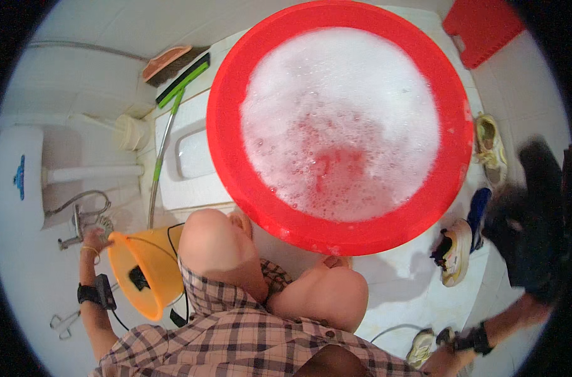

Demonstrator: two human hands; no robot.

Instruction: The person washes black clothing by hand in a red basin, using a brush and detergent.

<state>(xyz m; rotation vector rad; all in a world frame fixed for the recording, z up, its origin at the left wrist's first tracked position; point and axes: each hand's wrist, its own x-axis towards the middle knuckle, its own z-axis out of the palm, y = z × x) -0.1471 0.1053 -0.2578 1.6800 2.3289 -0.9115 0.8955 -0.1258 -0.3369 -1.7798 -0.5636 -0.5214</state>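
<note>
My left hand (95, 238) is at the rim of an orange bucket (161, 294), beside a wall tap (77, 221). Whether its fingers grip the rim is unclear. Inside the bucket lies a small dark item (138, 278). Out to the right, my right hand (533, 308) holds a bundle of dark cloth (526, 240), blurred and partly lost in the dark picture edge. In front of my bent knees stands a large red basin (224, 141), filled with white suds (342, 75). The foam is thinner near the middle, where red shows through.
A squat toilet (173, 193) lies left of the basin, with a green squeegee (177, 94) and a broom head (173, 66) behind. Shoes stand at the right: a yellowish one (491, 146), a white one (455, 254) and another (420, 346) lower down. A red plastic object (484, 28) is top right.
</note>
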